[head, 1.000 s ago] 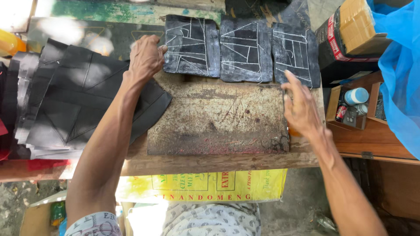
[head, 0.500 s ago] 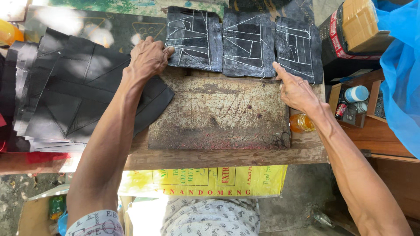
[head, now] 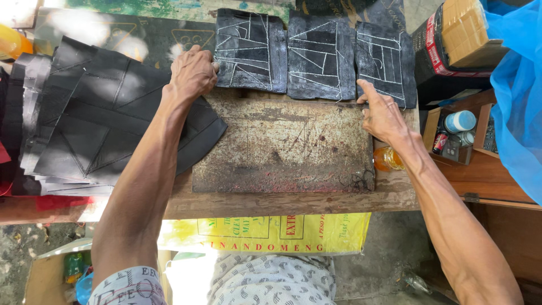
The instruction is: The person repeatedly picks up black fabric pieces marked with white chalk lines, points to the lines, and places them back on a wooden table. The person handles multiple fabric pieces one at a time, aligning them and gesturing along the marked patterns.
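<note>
Over the last second the right hand [head: 384,116] has moved up from the right edge of the scarred cutting board [head: 282,147] to the lower edge of the three chalk-marked black pieces [head: 322,56] lined up along the far side of the worktop [head: 293,203]. It now lies flat and empty, forefinger extended against the right-hand piece. The left hand [head: 193,72] has stayed loosely curled, knuckles up, against the left-hand piece; whether it grips anything cannot be determined.
</note>
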